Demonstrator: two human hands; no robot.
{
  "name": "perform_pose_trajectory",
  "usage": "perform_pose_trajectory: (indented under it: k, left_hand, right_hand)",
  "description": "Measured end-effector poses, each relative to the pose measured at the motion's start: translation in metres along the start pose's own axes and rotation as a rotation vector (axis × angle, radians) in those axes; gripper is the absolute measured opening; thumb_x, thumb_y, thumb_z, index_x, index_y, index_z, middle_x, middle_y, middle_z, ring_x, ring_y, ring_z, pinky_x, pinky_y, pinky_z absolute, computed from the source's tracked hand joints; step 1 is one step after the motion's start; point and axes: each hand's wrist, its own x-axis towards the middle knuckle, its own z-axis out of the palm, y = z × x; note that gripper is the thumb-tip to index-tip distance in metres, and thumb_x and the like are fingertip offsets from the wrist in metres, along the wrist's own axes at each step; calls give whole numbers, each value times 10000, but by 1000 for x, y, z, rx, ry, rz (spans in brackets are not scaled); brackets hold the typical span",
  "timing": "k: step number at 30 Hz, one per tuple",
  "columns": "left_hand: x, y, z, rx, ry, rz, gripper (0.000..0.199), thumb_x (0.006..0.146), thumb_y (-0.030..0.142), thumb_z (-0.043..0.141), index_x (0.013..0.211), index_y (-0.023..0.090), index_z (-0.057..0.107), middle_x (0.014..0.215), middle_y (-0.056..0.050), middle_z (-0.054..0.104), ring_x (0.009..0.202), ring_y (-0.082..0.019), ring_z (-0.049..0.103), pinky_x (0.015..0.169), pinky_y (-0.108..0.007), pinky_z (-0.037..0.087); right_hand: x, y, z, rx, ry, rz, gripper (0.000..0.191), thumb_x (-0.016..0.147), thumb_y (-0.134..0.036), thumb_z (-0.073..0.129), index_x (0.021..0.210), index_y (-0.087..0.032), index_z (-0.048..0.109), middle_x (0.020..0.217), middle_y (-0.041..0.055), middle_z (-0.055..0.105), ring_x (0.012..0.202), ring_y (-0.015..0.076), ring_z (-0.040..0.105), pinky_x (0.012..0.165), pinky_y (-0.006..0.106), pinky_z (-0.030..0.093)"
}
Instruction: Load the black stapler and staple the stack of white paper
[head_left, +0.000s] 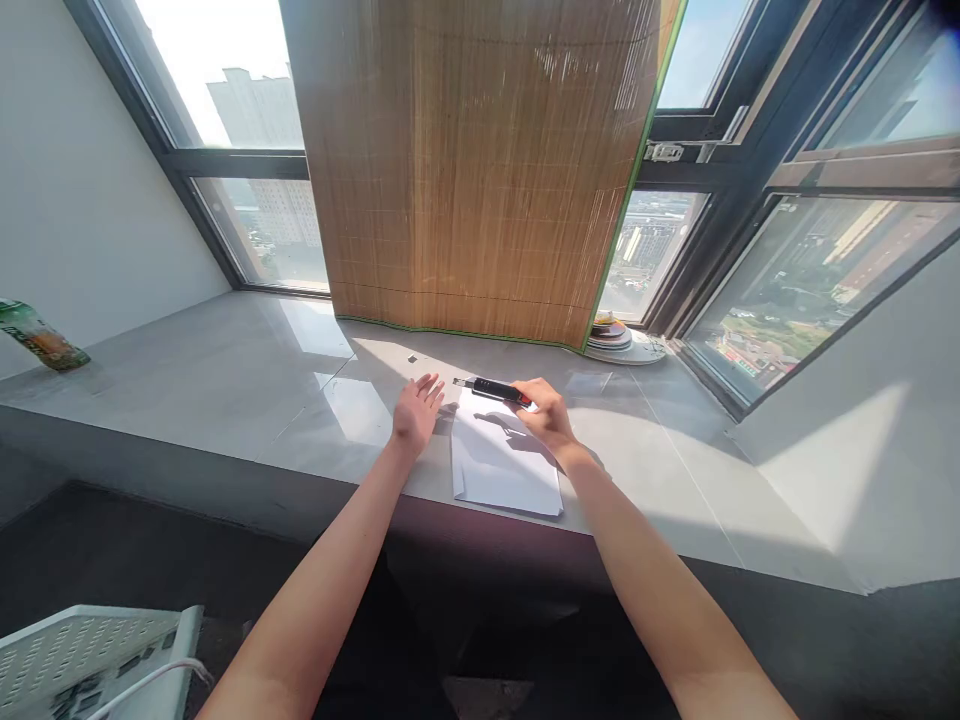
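Observation:
My right hand (pixel 546 412) grips a black and red utility knife (pixel 496 391) above a small stack of white paper (pixel 506 465). The knife's tip points left, toward my left hand (pixel 418 408), which is open with its fingers spread and palm partly up, left of the paper. Nothing is in my left hand. The paper lies near the front edge of the grey windowsill (pixel 390 470), and the shadow of my right hand and the knife falls on it. Just beyond my left hand, a small dark piece (pixel 412 359) rests on the sill.
A bamboo blind (pixel 472 180) hangs down to the back of the sill. Stacked plates (pixel 622 345) stand at the back right by the window. On the far left a green and orange can (pixel 43 338) leans. A white perforated basket (pixel 97 655) sits at the lower left.

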Motion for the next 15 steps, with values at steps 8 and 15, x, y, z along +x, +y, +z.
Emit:
perform_pose_trajectory:
  k: [8, 15]
  left_hand:
    - [0, 2, 0, -258, -38, -296, 660, 1080, 629, 247, 1332, 157, 634, 1410, -255, 662, 1381, -333, 641, 1089, -510, 607]
    - [1, 2, -3, -248, -66, -273, 649, 1114, 556, 202, 1239, 142, 686, 1333, -231, 695, 1284, -305, 686, 1091, -482, 619]
  right_hand:
    - [-3, -26, 11, -148, -99, -228, 360, 1046, -175, 531, 1276, -292, 782, 1269, 74, 787, 1201, 291, 695, 1087, 491, 606]
    - [-3, -38, 20, -135, -259, -328, 344, 1111, -191, 489, 1255, -309, 778, 1272, 67, 776, 1230, 261, 701, 1197, 501, 555]
